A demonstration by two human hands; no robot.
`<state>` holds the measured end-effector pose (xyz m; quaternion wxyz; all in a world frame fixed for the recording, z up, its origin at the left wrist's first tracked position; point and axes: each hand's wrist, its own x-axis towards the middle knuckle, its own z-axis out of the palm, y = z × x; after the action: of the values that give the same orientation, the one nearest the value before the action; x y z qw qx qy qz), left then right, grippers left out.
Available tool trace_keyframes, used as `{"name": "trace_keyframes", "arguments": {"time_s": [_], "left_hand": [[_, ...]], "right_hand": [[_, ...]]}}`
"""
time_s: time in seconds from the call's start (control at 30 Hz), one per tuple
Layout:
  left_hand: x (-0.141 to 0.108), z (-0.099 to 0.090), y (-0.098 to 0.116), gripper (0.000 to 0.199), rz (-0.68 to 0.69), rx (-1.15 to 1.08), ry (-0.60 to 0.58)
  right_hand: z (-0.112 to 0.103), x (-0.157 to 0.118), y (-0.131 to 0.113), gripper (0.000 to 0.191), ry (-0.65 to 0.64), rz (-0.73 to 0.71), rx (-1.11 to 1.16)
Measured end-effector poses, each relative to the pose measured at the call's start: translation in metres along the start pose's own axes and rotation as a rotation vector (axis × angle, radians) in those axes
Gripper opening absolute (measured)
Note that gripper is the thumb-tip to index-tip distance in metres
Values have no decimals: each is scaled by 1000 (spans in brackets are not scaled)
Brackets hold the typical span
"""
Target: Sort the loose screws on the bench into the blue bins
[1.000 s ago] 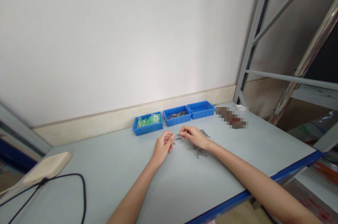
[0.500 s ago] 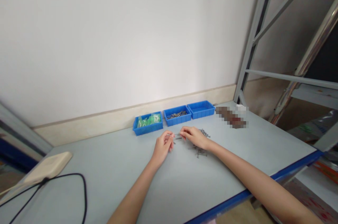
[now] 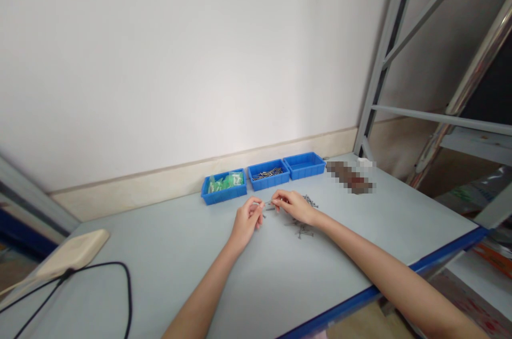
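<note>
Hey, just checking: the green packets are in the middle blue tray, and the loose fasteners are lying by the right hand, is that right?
No, the head view shows the green packets in the leftmost blue tray, not the middle one. The loose fasteners are lying by the right hand, as you said.

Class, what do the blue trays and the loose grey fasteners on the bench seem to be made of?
The blue trays look like moulded plastic: evenly coloured, slightly glossy, with thin walls. The fasteners look like dull grey steel, thin and straight, though the exact metal or any coating is too small to tell.
</note>
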<state>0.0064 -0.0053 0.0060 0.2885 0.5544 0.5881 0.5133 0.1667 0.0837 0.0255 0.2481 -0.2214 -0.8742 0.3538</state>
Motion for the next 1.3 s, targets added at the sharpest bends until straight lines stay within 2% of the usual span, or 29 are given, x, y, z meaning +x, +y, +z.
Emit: {"name": "trace_keyframes", "arguments": {"time_s": [0.2, 0.33, 0.4, 0.53, 0.6, 0.67, 0.7, 0.73, 0.8, 0.87, 0.93, 1.0, 1.17, 1.3], "left_hand": [[0, -2, 1, 36, 25, 36, 3], [3, -4, -5, 37, 21, -9, 21], [5, -6, -9, 39, 16, -26, 18], [5, -7, -11, 43, 4, -35, 3], [5, -7, -10, 44, -3, -29, 0], [4, -7, -10, 45, -7, -27, 0], [5, -7, -11, 45, -7, -28, 1], [5, -7, -12, 45, -5, -23, -1], [6, -7, -14, 45, 3, -6, -11], [6, -6, -16, 45, 13, 14, -21], [6, -6, -17, 45, 17, 29, -23], [6, -7, -16, 44, 11, 37, -19], [6, -7, -15, 43, 8, 51, -19], [5, -7, -14, 42, 16, 73, -33]], "right_hand": [[-3, 3, 14, 38, -202, 12, 97], [-12, 26, 16, 40, -217, 27, 155], [-21, 45, 12, 41, -162, 31, 93], [-36, 75, 6, 37, 69, 89, -228], [-41, 76, 8, 32, 179, 129, -383], [-44, 66, 13, 30, 216, 120, -461], [-45, 59, 17, 28, 185, 91, -462], [-46, 50, 21, 24, 101, 47, -435], [-48, 33, 28, 19, -137, -8, -341], [-49, 19, 33, 22, -360, -19, -287], [-49, 11, 35, 28, -491, -12, -278], [-47, 8, 34, 25, -526, 1, -290], [-41, 10, 33, 11, -500, 28, -262], [-37, 9, 29, 10, -417, 50, -114]]}}
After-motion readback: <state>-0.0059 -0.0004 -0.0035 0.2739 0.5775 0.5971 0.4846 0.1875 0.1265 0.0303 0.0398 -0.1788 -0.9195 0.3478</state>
